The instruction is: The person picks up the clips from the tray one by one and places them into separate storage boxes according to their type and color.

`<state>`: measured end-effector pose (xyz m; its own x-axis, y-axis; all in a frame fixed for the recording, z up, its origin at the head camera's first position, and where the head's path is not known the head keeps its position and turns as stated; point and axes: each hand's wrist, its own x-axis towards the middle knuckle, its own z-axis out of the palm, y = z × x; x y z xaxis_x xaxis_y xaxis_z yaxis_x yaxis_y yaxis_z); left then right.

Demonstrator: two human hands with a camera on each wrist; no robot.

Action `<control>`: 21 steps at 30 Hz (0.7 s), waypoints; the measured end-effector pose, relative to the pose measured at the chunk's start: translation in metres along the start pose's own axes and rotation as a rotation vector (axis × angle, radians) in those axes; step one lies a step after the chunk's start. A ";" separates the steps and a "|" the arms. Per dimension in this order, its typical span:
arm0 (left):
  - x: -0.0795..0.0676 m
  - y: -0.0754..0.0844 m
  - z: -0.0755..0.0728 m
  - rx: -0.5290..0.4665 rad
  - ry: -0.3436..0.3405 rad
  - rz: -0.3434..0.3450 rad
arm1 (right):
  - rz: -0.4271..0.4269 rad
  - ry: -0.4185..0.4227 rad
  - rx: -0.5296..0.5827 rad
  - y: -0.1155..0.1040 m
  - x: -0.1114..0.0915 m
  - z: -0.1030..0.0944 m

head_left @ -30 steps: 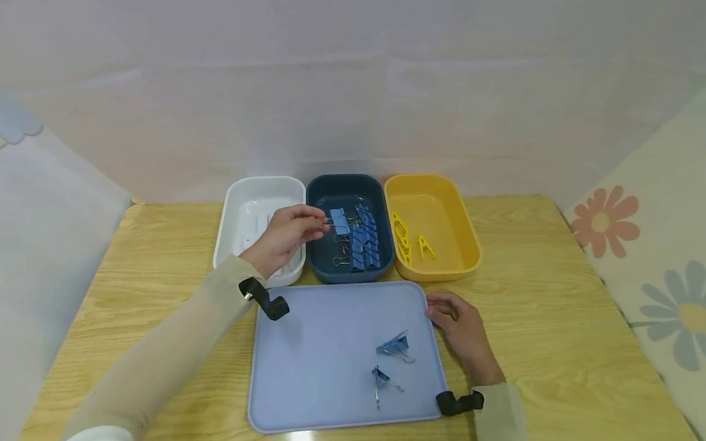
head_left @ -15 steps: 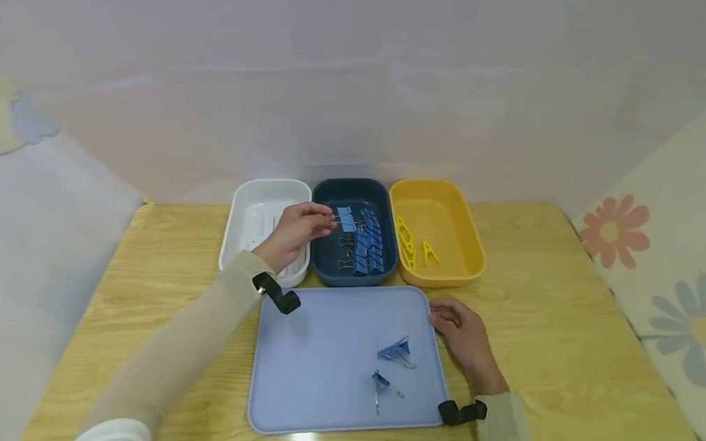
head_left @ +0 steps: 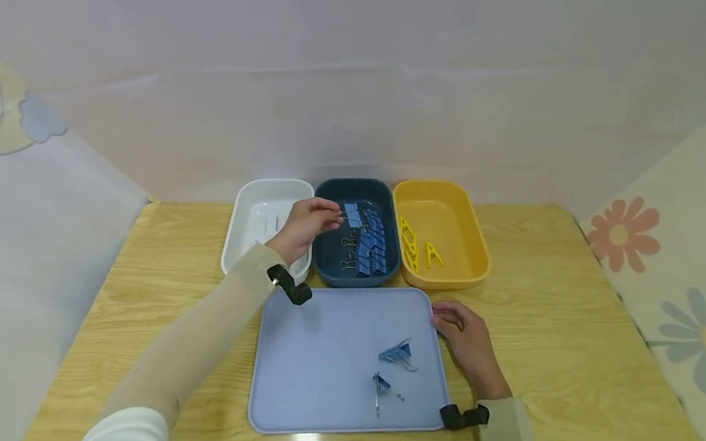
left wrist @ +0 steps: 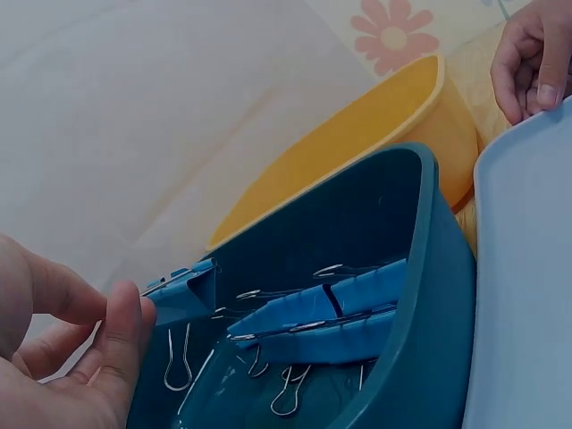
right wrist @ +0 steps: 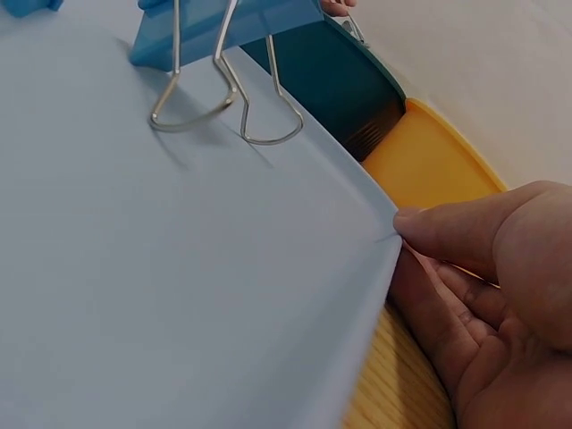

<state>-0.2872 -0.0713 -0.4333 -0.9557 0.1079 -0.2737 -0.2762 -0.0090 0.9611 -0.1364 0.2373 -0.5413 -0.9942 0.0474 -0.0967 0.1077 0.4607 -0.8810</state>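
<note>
My left hand pinches a blue binder clip by its wire handle, over the far left part of the dark blue bin. In the left wrist view the clip has its other handle hanging down. Several more blue binder clips lie in rows in that bin. At the far right corner of the light blue tray, my right hand holds the rim, thumb on the edge and fingers curled below. Two binder clips, one farther and one nearer, rest on the tray.
A white bin with several pale, thin items stands left of the dark bin, partly behind my left forearm. The yellow bin on the right holds yellow clothespins. All three bins stand against the back wall, beyond the tray.
My left hand, with its binder clip, has moved slightly toward the back of the dark blue bin. The head view has shifted a little. My right hand stays at the tray's corner.
</note>
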 end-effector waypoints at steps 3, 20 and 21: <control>0.003 0.000 0.001 0.013 0.012 0.000 | -0.004 0.003 0.011 -0.001 0.000 0.000; 0.021 -0.010 0.002 0.022 0.040 0.013 | 0.014 0.014 0.006 -0.005 -0.002 0.000; 0.022 -0.010 0.003 0.022 0.041 0.019 | 0.014 0.014 0.009 -0.005 -0.002 0.001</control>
<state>-0.3053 -0.0663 -0.4490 -0.9643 0.0666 -0.2564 -0.2562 0.0113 0.9666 -0.1353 0.2341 -0.5369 -0.9925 0.0666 -0.1029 0.1220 0.4522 -0.8835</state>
